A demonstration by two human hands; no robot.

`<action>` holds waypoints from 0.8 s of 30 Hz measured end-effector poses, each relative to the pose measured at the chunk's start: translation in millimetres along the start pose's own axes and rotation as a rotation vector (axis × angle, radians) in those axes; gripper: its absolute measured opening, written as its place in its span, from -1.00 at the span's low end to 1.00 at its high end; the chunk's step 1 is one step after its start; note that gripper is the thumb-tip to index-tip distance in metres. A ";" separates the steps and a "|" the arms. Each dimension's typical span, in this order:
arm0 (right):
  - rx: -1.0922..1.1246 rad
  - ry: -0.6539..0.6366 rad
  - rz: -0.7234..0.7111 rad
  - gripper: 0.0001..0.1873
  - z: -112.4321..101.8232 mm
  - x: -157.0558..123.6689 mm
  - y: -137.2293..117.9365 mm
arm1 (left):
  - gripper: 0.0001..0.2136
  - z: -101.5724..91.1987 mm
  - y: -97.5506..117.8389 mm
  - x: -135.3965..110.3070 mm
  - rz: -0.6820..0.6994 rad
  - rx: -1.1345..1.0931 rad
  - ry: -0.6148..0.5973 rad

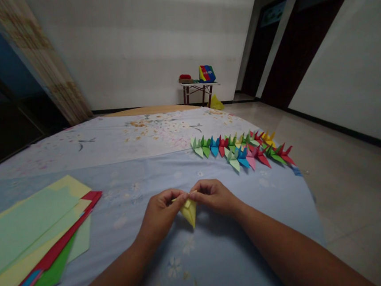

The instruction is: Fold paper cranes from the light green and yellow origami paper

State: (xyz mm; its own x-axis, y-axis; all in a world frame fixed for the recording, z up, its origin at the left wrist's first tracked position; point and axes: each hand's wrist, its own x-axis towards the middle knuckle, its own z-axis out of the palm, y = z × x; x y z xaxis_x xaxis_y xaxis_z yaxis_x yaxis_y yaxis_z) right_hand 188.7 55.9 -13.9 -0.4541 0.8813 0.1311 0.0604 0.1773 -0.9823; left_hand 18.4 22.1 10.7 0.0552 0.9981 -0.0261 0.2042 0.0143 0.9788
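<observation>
A small folded piece of yellow paper (189, 214) is held between my two hands over the blue part of the tablecloth, its pointed end toward me. My left hand (165, 209) pinches its upper left side between thumb and fingers. On the upper right, my right hand (215, 196) grips it the same way, the two thumbs almost meeting. My fingers hide the paper's far edge. Beyond my right hand stand rows of folded paper cranes (233, 159) in green, blue, red, pink and yellow.
A fanned stack of coloured paper sheets (34, 232) lies on the left of the table. The flowered tablecloth (137, 143) covers a round table. Against the far wall, a small side table (199, 85) bears a striped colourful box (207, 73) and a red item (185, 77).
</observation>
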 end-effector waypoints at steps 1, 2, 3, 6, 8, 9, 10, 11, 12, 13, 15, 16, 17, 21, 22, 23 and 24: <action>-0.028 0.028 -0.006 -0.71 -0.3 0.2 0.6 | -0.79 0.0 0.2 0.4 -0.007 -0.016 0.003; -0.048 0.053 -0.013 -0.71 -0.9 0.4 0.9 | -0.79 -0.2 0.5 0.8 -0.012 -0.034 0.006; -0.055 0.071 -0.016 -0.71 -1.9 0.5 1.1 | -0.79 -0.6 0.6 1.4 -0.016 -0.050 0.004; -0.038 0.092 -0.011 -0.70 -4.9 0.8 0.2 | -0.78 -3.1 0.4 3.2 -0.014 -0.063 -0.004; -0.031 0.087 -0.007 -0.70 -6.3 0.8 -1.0 | -0.77 -5.0 -0.3 4.5 0.001 -0.047 0.003; -0.028 0.083 -0.006 -0.70 -6.8 0.9 -1.5 | -0.77 -5.8 -0.6 5.1 0.008 -0.037 0.006; -0.023 0.077 -0.005 -0.70 -7.2 1.0 -1.8 | -0.76 -6.6 -0.9 5.5 0.013 -0.027 0.010; -0.015 0.065 -0.001 -0.70 -7.5 1.1 -1.7 | -0.75 -7.2 -1.0 5.9 0.016 -0.018 0.010; -0.003 0.049 0.006 -0.69 -7.6 1.4 -1.5 | -0.75 -7.7 -1.1 6.2 0.018 -0.008 0.008; 0.015 0.029 0.015 -0.69 -7.6 1.6 -1.0 | -0.75 -8.0 -1.1 6.3 0.021 0.003 0.005; 0.053 -0.009 0.030 -0.69 -6.8 1.9 -0.4 | -0.75 -7.5 -1.3 6.0 0.033 0.025 -0.004; 0.063 -0.021 0.036 -0.68 -5.9 2.0 -0.6 | -0.75 -6.7 -1.6 5.6 0.038 0.036 -0.009; 0.057 -0.025 0.042 -0.68 -4.8 1.9 -1.2 | -0.76 -5.6 -2.0 5.1 0.042 0.048 -0.017; -0.092 0.006 0.050 -0.71 0.4 1.1 -6.4 | -0.75 -0.4 -3.6 3.1 0.055 0.076 -0.049; -0.131 0.016 0.041 -0.72 1.1 1.1 -7.6 | -0.75 0.5 -3.6 2.8 0.058 0.077 -0.050; -0.159 0.025 0.031 -0.74 1.3 1.1 -8.3 | -0.75 1.0 -3.4 2.7 0.060 0.077 -0.045; -0.171 0.030 0.025 -0.75 0.9 1.3 -8.4 | -0.75 1.1 -3.1 2.7 0.059 0.076 -0.039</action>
State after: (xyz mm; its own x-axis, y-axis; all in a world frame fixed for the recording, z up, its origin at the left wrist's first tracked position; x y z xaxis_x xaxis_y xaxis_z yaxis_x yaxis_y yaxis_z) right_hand 186.8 55.2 -5.5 -0.4243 0.8985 0.1131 0.2233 0.2248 -0.9485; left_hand 19.0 24.7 7.4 0.1069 0.9940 0.0216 0.2733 -0.0503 0.9606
